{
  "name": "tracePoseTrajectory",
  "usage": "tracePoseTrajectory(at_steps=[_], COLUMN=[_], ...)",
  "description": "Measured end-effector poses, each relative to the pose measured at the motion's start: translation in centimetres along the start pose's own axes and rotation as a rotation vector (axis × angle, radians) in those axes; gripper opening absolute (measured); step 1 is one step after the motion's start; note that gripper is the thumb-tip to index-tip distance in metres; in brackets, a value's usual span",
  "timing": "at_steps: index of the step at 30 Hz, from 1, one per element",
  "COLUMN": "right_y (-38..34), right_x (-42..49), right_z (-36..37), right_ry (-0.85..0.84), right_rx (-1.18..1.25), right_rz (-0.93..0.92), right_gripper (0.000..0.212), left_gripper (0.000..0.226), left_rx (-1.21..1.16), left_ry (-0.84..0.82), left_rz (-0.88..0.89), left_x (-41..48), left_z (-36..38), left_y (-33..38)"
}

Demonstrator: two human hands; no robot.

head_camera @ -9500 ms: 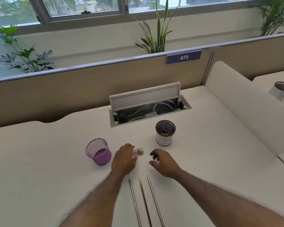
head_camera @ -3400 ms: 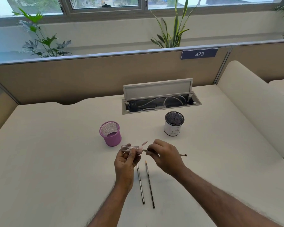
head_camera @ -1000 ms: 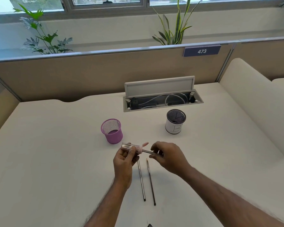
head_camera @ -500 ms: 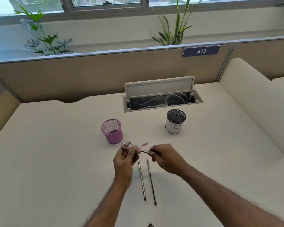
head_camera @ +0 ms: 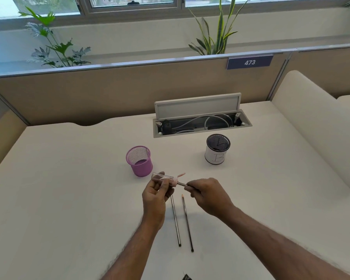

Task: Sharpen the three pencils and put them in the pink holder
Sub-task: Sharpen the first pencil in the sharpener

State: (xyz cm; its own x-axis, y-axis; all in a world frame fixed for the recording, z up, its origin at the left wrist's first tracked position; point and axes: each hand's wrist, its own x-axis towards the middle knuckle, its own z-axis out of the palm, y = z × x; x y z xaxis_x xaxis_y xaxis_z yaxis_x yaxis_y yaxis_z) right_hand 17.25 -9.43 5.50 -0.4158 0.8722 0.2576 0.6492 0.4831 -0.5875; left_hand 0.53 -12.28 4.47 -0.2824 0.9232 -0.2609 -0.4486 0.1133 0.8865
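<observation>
Clear sharpener [head_camera: 163, 177] pinched in left hand [head_camera: 156, 196]; thin, light, rigid pencil [head_camera: 182, 184] gripped near tip by right hand [head_camera: 208, 196]; fragile point.

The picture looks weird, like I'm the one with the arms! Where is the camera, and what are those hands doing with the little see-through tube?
The camera sits on a person's head and looks down, so you see their own arms reaching out over a white desk.

The left hand holds a clear sharpener with a pink end. The right hand holds a pencil with its tip pushed into that pink end.

Two more pencils lie side by side on the desk, just below the hands. Behind the left hand stands a pink holder made of mesh, with no pencils in it. To the right stands a white cup with a dark mesh inside. Further back, a flap is open over some cables.
</observation>
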Motion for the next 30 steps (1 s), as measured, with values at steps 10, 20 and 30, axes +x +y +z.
tracePoseTrajectory(at_steps=[10,20,30], right_y=[-0.3,0.0,0.2], right_x=[0.9,-0.5,-0.2], right_z=[-1.4,0.4,0.1], right_ry=[-0.289,0.198,0.013], right_rx=[0.317,-0.318,-0.068], right_rz=[0.256,-0.153,-0.04], right_gripper=[0.014,0.016,0.026], left_gripper=[0.043,0.032,0.041], left_rx=[0.011,-0.131,-0.094], left_ry=[-0.062,0.122,0.046], left_rz=[0.024,0.066,0.063], left_x=[-0.1,-1.1,-0.6], left_z=[-0.6,1.1,0.7], left_y=[0.6,0.3,0.2])
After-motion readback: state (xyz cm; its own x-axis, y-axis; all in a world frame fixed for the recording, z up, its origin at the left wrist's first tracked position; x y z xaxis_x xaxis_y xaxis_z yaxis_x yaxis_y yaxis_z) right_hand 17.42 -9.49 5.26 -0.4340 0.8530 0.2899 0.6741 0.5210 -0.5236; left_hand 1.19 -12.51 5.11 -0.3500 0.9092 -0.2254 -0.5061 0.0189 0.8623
